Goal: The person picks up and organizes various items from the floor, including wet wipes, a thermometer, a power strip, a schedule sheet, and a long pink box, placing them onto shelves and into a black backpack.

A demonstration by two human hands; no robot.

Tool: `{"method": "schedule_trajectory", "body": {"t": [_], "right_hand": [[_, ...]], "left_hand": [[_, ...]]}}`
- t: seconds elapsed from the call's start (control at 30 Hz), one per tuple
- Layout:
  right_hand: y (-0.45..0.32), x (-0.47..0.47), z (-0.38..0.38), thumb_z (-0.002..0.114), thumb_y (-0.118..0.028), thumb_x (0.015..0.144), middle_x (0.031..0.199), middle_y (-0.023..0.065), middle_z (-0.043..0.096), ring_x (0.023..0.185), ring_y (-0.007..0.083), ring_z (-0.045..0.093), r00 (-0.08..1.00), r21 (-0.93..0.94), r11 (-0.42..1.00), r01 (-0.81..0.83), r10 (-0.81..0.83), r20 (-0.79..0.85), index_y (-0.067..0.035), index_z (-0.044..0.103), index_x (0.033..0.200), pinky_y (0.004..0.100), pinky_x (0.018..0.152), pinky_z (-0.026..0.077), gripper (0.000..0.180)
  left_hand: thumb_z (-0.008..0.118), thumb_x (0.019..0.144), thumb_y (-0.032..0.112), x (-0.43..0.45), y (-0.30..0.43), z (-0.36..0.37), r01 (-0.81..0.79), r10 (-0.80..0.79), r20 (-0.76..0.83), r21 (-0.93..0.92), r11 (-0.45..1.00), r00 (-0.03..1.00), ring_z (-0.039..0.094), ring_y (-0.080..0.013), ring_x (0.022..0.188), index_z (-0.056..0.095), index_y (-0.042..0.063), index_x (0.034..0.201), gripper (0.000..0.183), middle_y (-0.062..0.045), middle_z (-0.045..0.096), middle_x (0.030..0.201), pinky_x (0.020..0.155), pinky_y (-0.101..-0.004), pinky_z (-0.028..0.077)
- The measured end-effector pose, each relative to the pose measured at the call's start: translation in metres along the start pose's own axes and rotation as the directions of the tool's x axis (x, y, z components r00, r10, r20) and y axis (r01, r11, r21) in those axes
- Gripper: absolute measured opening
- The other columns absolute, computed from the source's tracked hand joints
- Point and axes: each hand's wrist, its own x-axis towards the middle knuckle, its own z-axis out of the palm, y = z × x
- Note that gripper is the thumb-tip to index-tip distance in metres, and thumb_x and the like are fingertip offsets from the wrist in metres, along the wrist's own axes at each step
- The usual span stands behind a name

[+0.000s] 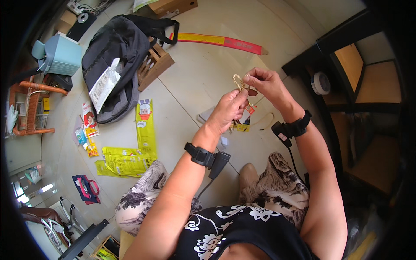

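A loop of twisted cream cord (238,81) stands up from between the thumb and fingers of my left hand (230,107). Close beside it, my right hand (265,83) pinches part of the cord between thumb and forefinger. A brown oval piece (252,92) shows between the two hands; how it joins the cord is hidden. Below the hands, on the floor, lie a small yellow packet (243,127), a red and yellow tag (250,108) and other small items, partly covered by my left hand. A thin pale cord (267,122) curves on the floor to their right.
A dark backpack (113,61) lies at the left with a white packet on it, beside a wooden crate (155,66). Yellow-green packets (126,162) lie nearer me. A red and yellow strip (217,42) stretches across the far floor. Black-framed shelving (354,107) stands at the right.
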Motion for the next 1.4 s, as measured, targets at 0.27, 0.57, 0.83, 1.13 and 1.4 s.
{"method": "schedule_trajectory", "body": {"t": [0.27, 0.57, 0.83, 1.13, 1.4], "right_hand": [[0.154, -0.047, -0.050, 0.067, -0.014, 0.081, 0.075, 0.0073, 0.061, 0.068, 0.0234, 0.062, 0.996, -0.681, 0.732, 0.016, 0.049, 0.076, -0.007, 0.065, 0.094, 0.0342, 0.063, 0.049, 0.015], [0.218, -0.054, -0.038, 0.066, -0.012, 0.076, 0.093, 0.0101, 0.059, 0.089, 0.0295, 0.061, 0.979, -0.942, 0.289, 0.172, -0.157, 0.130, -0.006, 0.062, 0.092, 0.0390, 0.073, 0.051, 0.018], [0.058, -0.037, -0.024, 0.064, -0.014, 0.082, 0.076, 0.0101, 0.064, 0.069, 0.0200, 0.061, 0.978, -0.465, 0.871, 0.160, -0.078, 0.192, -0.002, 0.057, 0.090, 0.0324, 0.066, 0.049, 0.016], [-0.002, -0.032, -0.015, 0.065, -0.011, 0.085, 0.079, 0.0099, 0.063, 0.071, 0.0235, 0.061, 0.944, -0.640, 0.695, 0.329, -0.221, 0.246, -0.003, 0.064, 0.093, 0.0321, 0.067, 0.049, 0.011], [-0.028, -0.020, -0.009, 0.065, -0.011, 0.083, 0.080, 0.0102, 0.059, 0.072, 0.0281, 0.059, 0.860, -0.551, 0.671, 0.496, -0.291, 0.419, -0.003, 0.066, 0.089, 0.0341, 0.063, 0.046, 0.011]], "left_hand": [[0.049, 0.100, 0.039, 0.007, -0.017, -0.002, -0.012, 0.004, -0.086, -0.096, 0.995, 0.996, 0.032, -0.0021, 0.052, 0.053, 0.009, 0.102, 0.030, 0.006, 0.038, 0.069, 0.046, -0.0162, 0.030], [0.050, 0.099, 0.031, 0.013, -0.032, -0.025, 0.077, -0.097, -0.084, -0.219, 0.973, 0.992, 0.036, -0.0058, 0.053, 0.052, 0.006, 0.100, 0.025, 0.004, 0.041, 0.070, 0.048, -0.0202, 0.033], [0.047, 0.100, 0.030, 0.011, -0.018, -0.025, 0.050, -0.010, -0.187, 0.208, 0.977, 0.982, 0.046, -0.0064, 0.053, 0.058, 0.003, 0.098, 0.029, -0.001, 0.055, 0.072, 0.047, -0.0215, 0.040], [0.050, 0.094, 0.025, 0.006, -0.012, -0.029, 0.121, 0.112, -0.305, 0.650, 0.750, 0.946, 0.049, -0.0109, 0.055, 0.061, 0.002, 0.094, 0.025, -0.006, 0.064, 0.075, 0.051, -0.0268, 0.040], [0.056, 0.090, 0.022, -0.011, 0.004, -0.009, -0.007, -0.168, 0.108, 0.859, 0.511, 0.980, 0.059, -0.0174, 0.075, 0.068, 0.004, 0.097, 0.023, -0.008, 0.065, 0.080, 0.070, -0.0308, 0.047]]}}
